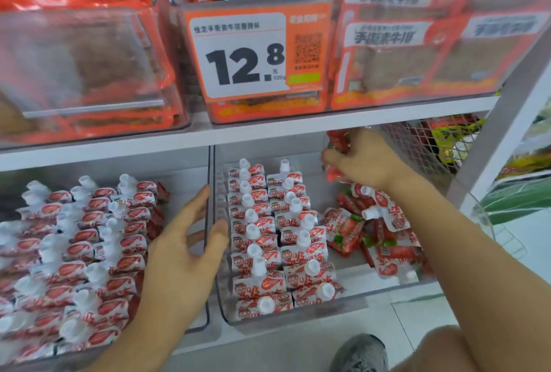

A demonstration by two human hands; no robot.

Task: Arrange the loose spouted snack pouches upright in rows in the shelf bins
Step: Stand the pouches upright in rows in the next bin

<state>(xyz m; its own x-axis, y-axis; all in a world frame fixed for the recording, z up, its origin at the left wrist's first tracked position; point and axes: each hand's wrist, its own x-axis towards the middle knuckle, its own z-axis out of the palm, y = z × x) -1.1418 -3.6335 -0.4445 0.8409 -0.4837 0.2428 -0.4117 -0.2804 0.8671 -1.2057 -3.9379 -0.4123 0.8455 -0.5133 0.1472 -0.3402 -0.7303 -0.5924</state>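
Lower shelf, two clear bins side by side. Right bin [351,301] about half sorted: two neat rows of upright pouches [277,240] along its left side, white caps up, running front to back. Rest of that bin messy, with a heap of loose pouches [372,231] lying flat and crooked on the right half, some label up, some showing the strawberry print.

Right hand [362,157] up at the back right of that bin, just under the upper shelf board [298,127], fingers curled tight round a held pouch [338,142], maybe more than one, hard to say from this angle. Red and white wrapper poking out above and below the fist.

Left hand [182,249] spread wide, fingers straight and relaxed, holding nothing, sitting right at the clear divider wall where the two bins meet. Thumb on the right bin's side near the first row, fingers on the left bin's side.

Left bin [205,306] packed with rows of standing pouches [89,240], caps up, a bit blurry through the plastic.

Upper shelf: orange snack packs [74,58] in clear bins and an orange price tag [253,52] reading 12.8. Wire mesh panel [417,145] behind the right hand, grey shoe [362,353] on the floor at the bottom.
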